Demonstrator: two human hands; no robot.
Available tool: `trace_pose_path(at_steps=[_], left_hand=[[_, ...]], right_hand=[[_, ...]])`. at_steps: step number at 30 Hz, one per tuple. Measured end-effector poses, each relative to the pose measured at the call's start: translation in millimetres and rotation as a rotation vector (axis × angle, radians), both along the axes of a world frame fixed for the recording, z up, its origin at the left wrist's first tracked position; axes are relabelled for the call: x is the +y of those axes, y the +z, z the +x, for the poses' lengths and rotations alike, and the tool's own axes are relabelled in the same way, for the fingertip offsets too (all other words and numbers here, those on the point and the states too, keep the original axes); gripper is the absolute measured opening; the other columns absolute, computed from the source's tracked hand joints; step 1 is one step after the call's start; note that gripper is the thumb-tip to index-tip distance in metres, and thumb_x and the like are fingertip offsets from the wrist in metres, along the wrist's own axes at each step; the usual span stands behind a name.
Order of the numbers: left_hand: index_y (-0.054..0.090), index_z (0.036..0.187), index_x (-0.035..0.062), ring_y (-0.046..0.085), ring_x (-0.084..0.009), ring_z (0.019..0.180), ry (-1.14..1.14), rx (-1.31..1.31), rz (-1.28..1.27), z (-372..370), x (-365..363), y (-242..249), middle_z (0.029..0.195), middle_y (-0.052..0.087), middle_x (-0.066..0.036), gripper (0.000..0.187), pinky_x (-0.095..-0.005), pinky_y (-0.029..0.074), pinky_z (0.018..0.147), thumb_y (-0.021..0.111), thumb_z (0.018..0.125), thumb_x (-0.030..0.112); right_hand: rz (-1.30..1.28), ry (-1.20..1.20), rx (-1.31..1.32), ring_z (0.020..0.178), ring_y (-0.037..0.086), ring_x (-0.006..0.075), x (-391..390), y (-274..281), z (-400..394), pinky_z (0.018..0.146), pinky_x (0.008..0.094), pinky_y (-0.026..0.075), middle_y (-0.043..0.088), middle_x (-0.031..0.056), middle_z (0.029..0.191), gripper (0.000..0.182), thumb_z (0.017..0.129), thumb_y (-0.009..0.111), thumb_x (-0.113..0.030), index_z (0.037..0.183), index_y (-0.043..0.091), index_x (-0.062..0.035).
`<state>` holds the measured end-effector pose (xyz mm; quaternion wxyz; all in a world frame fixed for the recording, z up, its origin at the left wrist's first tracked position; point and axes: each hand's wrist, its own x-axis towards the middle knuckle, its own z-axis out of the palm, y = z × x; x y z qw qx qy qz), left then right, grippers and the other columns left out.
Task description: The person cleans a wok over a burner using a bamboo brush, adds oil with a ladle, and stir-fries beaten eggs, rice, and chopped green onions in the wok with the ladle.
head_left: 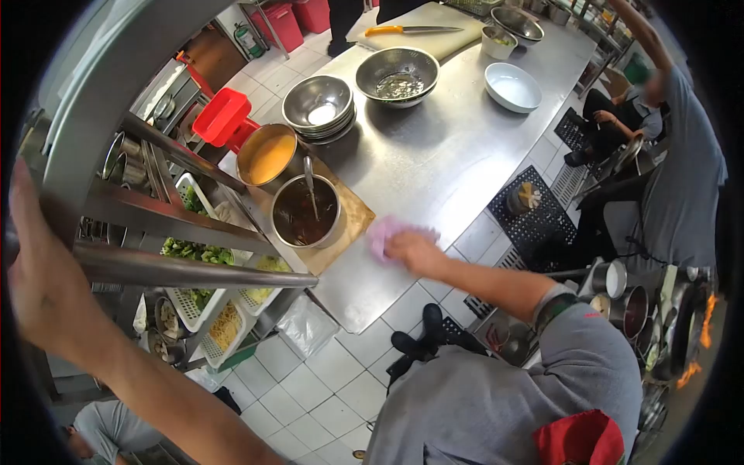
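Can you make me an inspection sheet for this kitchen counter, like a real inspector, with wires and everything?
Surface: steel counter, shiny; tan board near one end.
Thing in use: pink cloth, blurred, on the counter.
Clutter: pot of dark liquid, pot of orange liquid, stacked steel bowls, white bowl; orange-handled knife on a cutting board.
Hands: right hand holds the pink cloth; left hand at the metal rack, grip unclear.
Cables: nothing seen.
Surroundings: tiled floor; co-worker nearby; flames near the picture's right edge.
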<state>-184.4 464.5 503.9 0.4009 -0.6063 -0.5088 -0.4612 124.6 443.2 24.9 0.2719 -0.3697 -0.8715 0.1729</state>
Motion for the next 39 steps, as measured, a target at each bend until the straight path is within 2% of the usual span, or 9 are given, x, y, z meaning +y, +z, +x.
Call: trace_pose_path(at_steps=[8,15,21,23,25,29,33,35,39], left_hand=[[0.068,0.114,-0.0084,0.067,-0.0155,0.093,-0.023,0.066,-0.004,8.0,0.7,2.7,0.109,0.072,-0.015,0.028,-0.0295,0.053,0.087,0.066,0.096,0.014],[0.065,0.121,-0.0065,0.065,-0.0207,0.103,-0.038,0.077,0.017,-3.1,-2.5,-0.1,0.118,0.068,-0.018,0.038,-0.0343,0.050,0.093,0.068,0.095,0.022],[0.061,0.128,-0.0003,0.059,-0.0303,0.111,0.218,0.042,0.114,15.1,-6.2,-3.4,0.124,0.059,-0.022,0.053,-0.0381,0.049,0.098,0.070,0.092,0.038],[0.062,0.128,0.0033,0.058,-0.0304,0.114,0.238,0.001,0.115,16.4,-5.6,-5.5,0.125,0.059,-0.020,0.051,-0.0390,0.048,0.099,0.070,0.092,0.039],[0.062,0.128,0.0043,0.055,-0.0307,0.119,0.245,-0.041,0.111,25.0,-6.4,-6.0,0.127,0.058,-0.019,0.050,-0.0396,0.047,0.100,0.070,0.092,0.039],[0.060,0.133,0.0117,0.051,-0.0333,0.126,0.194,0.001,0.167,16.8,-3.2,-11.0,0.135,0.054,-0.017,0.058,-0.0428,0.043,0.104,0.065,0.091,0.051],[0.062,0.130,0.0160,0.047,-0.0314,0.131,0.264,-0.008,0.176,20.2,-1.3,-11.2,0.137,0.052,-0.018,0.053,-0.0417,0.045,0.102,0.068,0.089,0.050],[0.058,0.134,0.0216,0.044,-0.0320,0.136,0.263,-0.050,0.170,20.5,-2.0,-13.1,0.142,0.048,-0.018,0.056,-0.0454,0.046,0.100,0.064,0.090,0.055],[0.054,0.136,0.0258,0.045,-0.0325,0.135,0.277,-0.049,0.162,20.0,-0.1,-11.8,0.142,0.048,-0.018,0.059,-0.0499,0.048,0.098,0.061,0.089,0.060]], right_hand=[[-0.024,-0.291,0.075,0.121,0.054,0.0381,-13.4,-7.2,-60.4,0.106,0.0496,0.041,0.059,0.0191,0.126,0.046,0.079,0.063,-0.009,0.125,0.060,-0.0099],[-0.069,0.137,0.172,0.131,0.049,0.0344,-80.2,-22.9,-8.5,0.114,0.0482,0.034,0.059,0.0128,0.134,0.035,0.089,0.052,-0.017,0.121,0.067,-0.0161],[-0.194,-0.827,0.317,0.095,0.060,0.0376,87.8,-22.6,212.3,0.088,0.0452,0.047,0.064,0.0188,0.103,0.024,0.096,0.053,-0.023,0.104,0.068,-0.0066],[0.212,-1.199,0.001,0.095,0.062,0.0398,94.7,-35.6,264.2,0.087,0.0455,0.049,0.065,0.0213,0.099,0.022,0.094,0.052,-0.020,0.102,0.069,-0.0087],[-0.070,-1.252,0.035,0.096,0.064,0.0402,54.2,10.2,259.2,0.087,0.0447,0.051,0.068,0.0221,0.096,0.020,0.091,0.055,-0.018,0.102,0.070,-0.0110],[-0.582,-0.624,-0.490,0.085,0.070,0.0349,-44.6,66.8,214.0,0.076,0.0439,0.056,0.070,0.0203,0.092,0.031,0.084,0.064,-0.035,0.098,0.072,-0.0088],[-0.528,-0.562,-0.354,0.078,0.071,0.0311,-59.0,138.6,132.1,0.073,0.0435,0.056,0.070,0.0162,0.073,0.033,0.085,0.063,-0.037,0.083,0.074,-0.0055],[-0.197,-0.732,0.007,0.096,0.068,0.0362,-30.0,146.8,95.5,0.087,0.0427,0.054,0.067,0.0233,0.112,0.045,0.087,0.066,-0.028,0.126,0.064,-0.0070],[-0.002,-0.764,0.346,0.121,0.056,0.0406,-113.6,252.7,19.9,0.103,0.0429,0.047,0.052,0.0210,0.139,0.052,0.090,0.066,-0.027,0.139,0.053,-0.0114]])
